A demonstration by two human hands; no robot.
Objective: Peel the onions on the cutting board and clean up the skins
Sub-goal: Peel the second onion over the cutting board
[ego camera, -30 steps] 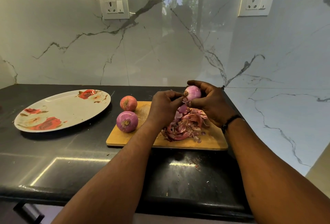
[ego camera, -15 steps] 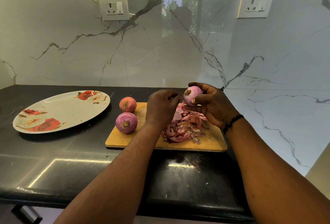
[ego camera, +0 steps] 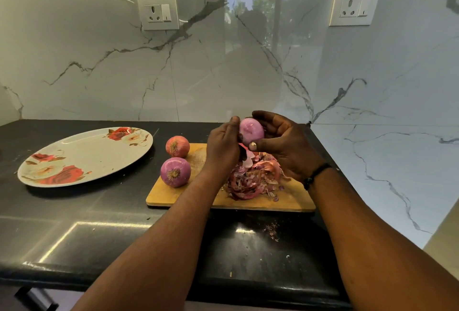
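Both forearms reached in from the lower edge and met above the far part of the cutting board (ego camera: 293,199). The right hand (ego camera: 285,144) was cupped with its palm turned leftward, fingers curled over the top and thumb pressed against the lower front of the peeled onion (ego camera: 251,131), grasping it in the air above the board. A dark band circled that wrist. The left hand (ego camera: 222,148) stood knuckles-out just beside the onion, its fingertips bunched against the onion's left side, and a strip of skin (ego camera: 246,158) hung below them; whether those fingers pinched the strip could not be told.

The held onion looked smooth, glossy and pale purple. Beneath the hands a loose, papery heap of skins (ego camera: 253,179), reddish and pink, lay on the board's middle. Two more onions sat at the board's left end: a purple one (ego camera: 175,172) with a dry root tuft facing the camera, and a browner one (ego camera: 177,146) behind it.

The board was flat, light wood with rounded corners, on a dark polished counter (ego camera: 99,223). An oval plate (ego camera: 87,156) printed with red roses lay to the left.
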